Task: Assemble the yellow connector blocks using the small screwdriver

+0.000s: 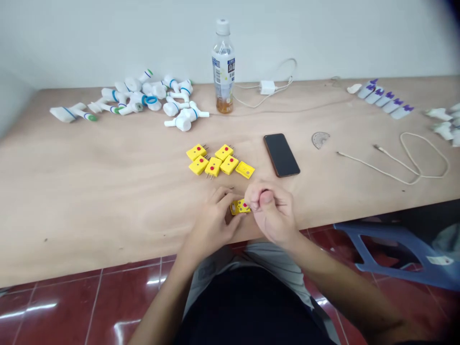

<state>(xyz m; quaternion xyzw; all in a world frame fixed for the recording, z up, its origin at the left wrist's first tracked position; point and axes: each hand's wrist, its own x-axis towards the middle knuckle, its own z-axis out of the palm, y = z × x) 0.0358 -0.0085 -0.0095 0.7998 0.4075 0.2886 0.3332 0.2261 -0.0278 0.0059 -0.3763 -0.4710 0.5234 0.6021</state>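
My left hand (219, 216) is closed around a small yellow plug piece (238, 207) near the table's front edge, thumb on one side and fingers on the other. Its inner side faces up, showing a red dot and small metal spots. My right hand (271, 208) is curled right beside it, fingertips pressed together and overlapping the piece's right end; whatever they hold is hidden. Just beyond my hands lie several yellow two-pin plugs (213, 166) with red dots, metal pins sticking out. A yellow cover (245, 170) rests at their right end, its hollow side up.
A phone (282, 155) lies right of the plugs, near a grey protractor-like piece (320, 140) and a white cable (413, 177). Behind stand a drink bottle (223, 72) and a white charger (267, 87). White plastic fittings (136, 98) cover the back left; purple-topped pieces (386, 99) sit back right.
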